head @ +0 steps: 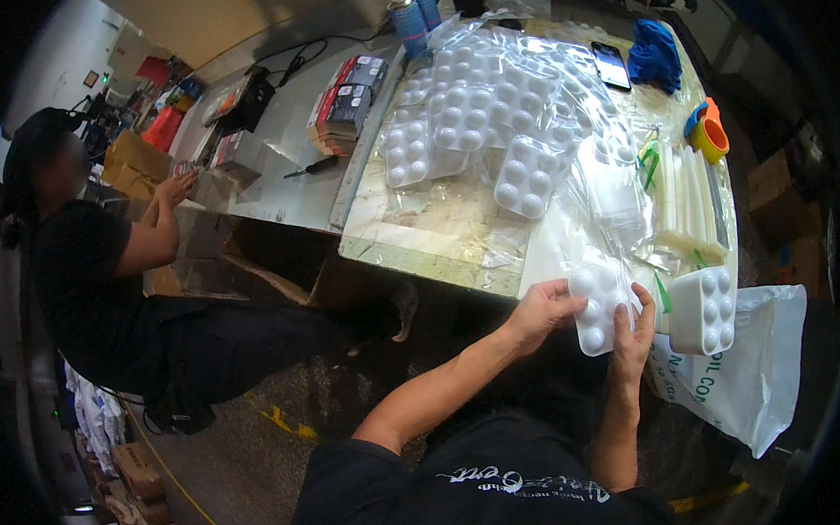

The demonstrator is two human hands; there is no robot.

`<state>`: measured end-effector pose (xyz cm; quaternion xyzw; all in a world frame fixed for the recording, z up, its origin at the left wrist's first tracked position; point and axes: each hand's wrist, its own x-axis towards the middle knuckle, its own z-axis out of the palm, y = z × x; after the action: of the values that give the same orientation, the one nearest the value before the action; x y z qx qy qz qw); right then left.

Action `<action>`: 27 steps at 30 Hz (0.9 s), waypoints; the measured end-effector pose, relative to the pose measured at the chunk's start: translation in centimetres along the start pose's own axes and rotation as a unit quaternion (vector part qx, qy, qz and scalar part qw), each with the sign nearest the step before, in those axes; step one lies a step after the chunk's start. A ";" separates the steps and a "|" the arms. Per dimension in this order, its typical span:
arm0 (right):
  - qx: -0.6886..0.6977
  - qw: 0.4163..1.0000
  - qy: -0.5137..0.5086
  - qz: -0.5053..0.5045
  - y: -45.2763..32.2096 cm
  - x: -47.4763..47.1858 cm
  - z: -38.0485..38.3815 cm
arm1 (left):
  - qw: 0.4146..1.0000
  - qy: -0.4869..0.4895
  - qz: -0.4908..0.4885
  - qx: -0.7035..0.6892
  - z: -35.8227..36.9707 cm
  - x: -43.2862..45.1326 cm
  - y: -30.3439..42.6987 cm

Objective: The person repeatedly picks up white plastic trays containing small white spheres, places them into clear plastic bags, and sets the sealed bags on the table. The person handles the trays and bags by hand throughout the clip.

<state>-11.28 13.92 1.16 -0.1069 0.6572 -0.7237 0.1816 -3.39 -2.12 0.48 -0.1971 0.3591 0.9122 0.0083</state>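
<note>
My left hand pinches the left edge of a white plastic palette with round wells. My right hand has its fingers on the palette's right side. Clear plastic bags lie just beyond it, and the palette's far end meets them; whether it is inside a bag I cannot tell. A stack of white palettes stands at the table's near right corner. Farther back is a spread pile of palettes in clear bags, with one bagged palette nearer me.
Long translucent plastic strips, tape rolls, a phone, a blue cloth and spray cans are on the table. A white sack hangs at right. A co-worker handles small boxes at the left bench.
</note>
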 end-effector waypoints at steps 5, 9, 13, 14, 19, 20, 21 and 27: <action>0.067 0.974 -0.210 0.049 1.0 -2.1 -1.2 | 0.996 0.000 0.090 0.004 0.6 0.0 1.3; 0.080 0.991 -0.081 0.065 2.0 -3.4 -1.6 | 0.991 -0.073 0.067 0.087 2.1 -1.1 1.2; -0.011 0.984 -0.163 0.074 1.3 -3.9 -2.5 | 0.991 0.002 0.094 -0.095 1.8 -1.4 3.0; -0.029 0.974 -0.193 0.113 1.2 -4.0 -2.6 | 0.978 0.019 0.175 -0.111 1.6 -1.0 3.6; 0.059 0.977 -0.191 0.073 2.3 -3.4 -2.0 | 0.993 0.034 0.050 -0.097 1.8 -0.7 3.1; 0.014 0.985 -0.159 0.069 2.5 -3.4 -1.8 | 0.992 0.039 0.045 -0.108 2.1 -0.8 2.6; -0.006 0.990 -0.138 0.033 2.8 -3.2 -1.5 | 0.994 0.036 0.035 -0.097 2.4 -1.0 1.8; -0.003 0.992 -0.125 -0.003 2.0 -3.8 0.0 | 0.996 0.021 -0.016 -0.086 3.1 -2.3 -0.4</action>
<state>-7.55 15.34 -0.49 -0.1994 0.6309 -0.7034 0.2597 -2.25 0.53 3.09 -0.2214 0.2766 0.9351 -0.0015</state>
